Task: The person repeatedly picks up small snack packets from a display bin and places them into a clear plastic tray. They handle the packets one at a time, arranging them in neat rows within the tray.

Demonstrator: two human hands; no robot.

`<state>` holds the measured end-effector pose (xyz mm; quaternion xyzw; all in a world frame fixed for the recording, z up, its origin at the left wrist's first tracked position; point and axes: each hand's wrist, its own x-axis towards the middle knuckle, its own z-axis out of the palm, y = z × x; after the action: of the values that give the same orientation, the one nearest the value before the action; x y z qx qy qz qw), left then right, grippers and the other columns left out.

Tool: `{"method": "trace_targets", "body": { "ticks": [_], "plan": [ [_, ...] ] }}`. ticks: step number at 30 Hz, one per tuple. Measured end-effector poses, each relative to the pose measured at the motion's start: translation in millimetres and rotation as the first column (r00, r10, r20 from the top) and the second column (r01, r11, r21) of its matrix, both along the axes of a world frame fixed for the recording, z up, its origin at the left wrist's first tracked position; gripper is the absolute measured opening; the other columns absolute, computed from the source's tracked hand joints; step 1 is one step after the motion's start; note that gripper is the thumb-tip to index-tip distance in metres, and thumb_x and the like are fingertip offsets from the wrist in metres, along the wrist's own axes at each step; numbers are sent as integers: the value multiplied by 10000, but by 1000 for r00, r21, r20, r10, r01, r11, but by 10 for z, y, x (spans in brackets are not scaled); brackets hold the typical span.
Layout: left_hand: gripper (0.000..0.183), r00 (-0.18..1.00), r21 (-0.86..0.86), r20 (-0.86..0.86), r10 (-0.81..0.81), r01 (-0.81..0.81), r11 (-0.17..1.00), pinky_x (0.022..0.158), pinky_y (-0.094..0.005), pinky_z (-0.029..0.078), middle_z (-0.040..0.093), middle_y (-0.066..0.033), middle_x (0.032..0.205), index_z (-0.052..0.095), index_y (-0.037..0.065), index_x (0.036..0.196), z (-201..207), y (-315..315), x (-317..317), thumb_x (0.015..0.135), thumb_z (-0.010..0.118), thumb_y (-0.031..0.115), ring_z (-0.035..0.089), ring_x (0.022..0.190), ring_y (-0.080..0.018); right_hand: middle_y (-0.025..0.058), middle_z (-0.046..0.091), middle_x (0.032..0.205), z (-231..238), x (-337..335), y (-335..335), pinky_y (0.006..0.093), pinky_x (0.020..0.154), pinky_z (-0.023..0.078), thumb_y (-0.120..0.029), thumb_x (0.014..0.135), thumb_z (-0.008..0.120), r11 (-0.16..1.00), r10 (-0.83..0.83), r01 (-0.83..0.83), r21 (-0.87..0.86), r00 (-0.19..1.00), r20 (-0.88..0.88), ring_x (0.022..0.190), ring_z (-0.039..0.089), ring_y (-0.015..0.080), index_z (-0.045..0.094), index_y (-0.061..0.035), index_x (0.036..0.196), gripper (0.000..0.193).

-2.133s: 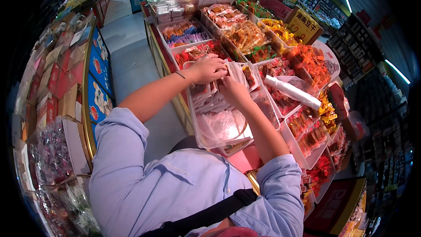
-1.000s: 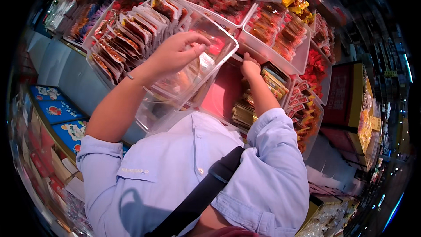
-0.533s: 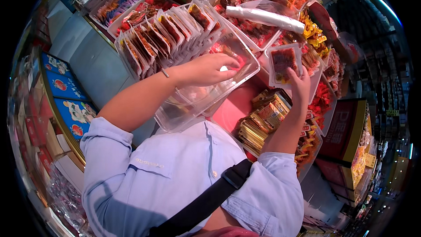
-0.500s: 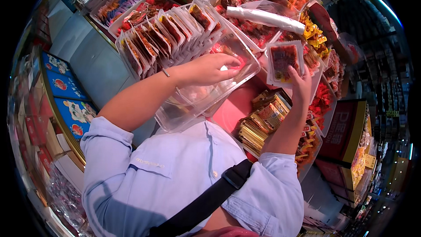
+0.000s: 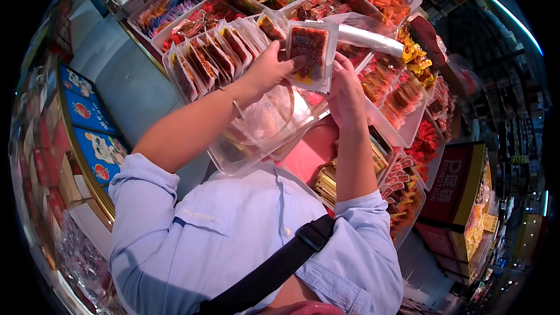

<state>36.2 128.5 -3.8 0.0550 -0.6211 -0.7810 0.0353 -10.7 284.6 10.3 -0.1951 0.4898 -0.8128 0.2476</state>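
A flat snack packet (image 5: 309, 44), with a clear edge and reddish-brown food inside, is held up in front of me between both hands. My left hand (image 5: 268, 71) grips its left side, thumb across the front. At its lower right edge my right hand (image 5: 347, 90) is closed on it, some fingers hidden behind. Beneath my left forearm lies a clear plastic tub (image 5: 227, 160), its front part showing a bare bottom. Similar packets (image 5: 213, 61) stand upright in a row in its far left part.
Gold-wrapped packets (image 5: 328, 182) lie below my right forearm beside a pink surface (image 5: 309, 150). A white roll (image 5: 373, 42) of plastic rests across the trays behind. Trays of wrapped snacks (image 5: 402, 90) spread right and back. Blue boxes (image 5: 87, 114) stand left, a dark red display box (image 5: 452, 178) right.
My right hand has brought the packet leftward and up over the tub. My left hand has moved from above the tub to take hold of the packet's left side.
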Motion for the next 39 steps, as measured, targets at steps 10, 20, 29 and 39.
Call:
{"method": "trace_targets", "body": {
  "ticks": [10,20,29,39],
  "plan": [
    [346,998,40,-54,-43,46,998,449,-168,349,569,-12,733,434,43,1075,49,64,33,800,571,201,465,536,-32,100,526,1035,-5,39,112,299,801,429,-113,794,550,990,-106,108,-92,994,29,934,526,164,394,-11,1112,368],
    [245,995,65,-90,52,-46,997,543,-194,395,534,-27,824,443,51,973,-62,-15,-32,808,560,189,479,669,-59,88,544,992,-82,30,172,308,711,488,-171,832,480,1000,16,-13,-28,994,111,854,570,178,398,-21,1114,329],
    [379,984,259,-154,-88,126,958,837,-282,403,528,-69,1039,430,21,1102,107,77,72,782,592,143,509,939,-127,104,519,1042,-107,33,115,327,796,439,-93,789,550,990,-137,137,-12,990,-26,927,531,182,375,-13,1139,400],
    [511,976,350,-129,-177,212,912,825,-281,413,462,-66,1106,307,60,1201,135,7,70,793,561,235,497,966,-131,69,556,965,-263,-189,387,282,776,447,-52,801,513,949,-240,241,-202,970,33,881,546,144,437,1,1105,318]
  ]
}}
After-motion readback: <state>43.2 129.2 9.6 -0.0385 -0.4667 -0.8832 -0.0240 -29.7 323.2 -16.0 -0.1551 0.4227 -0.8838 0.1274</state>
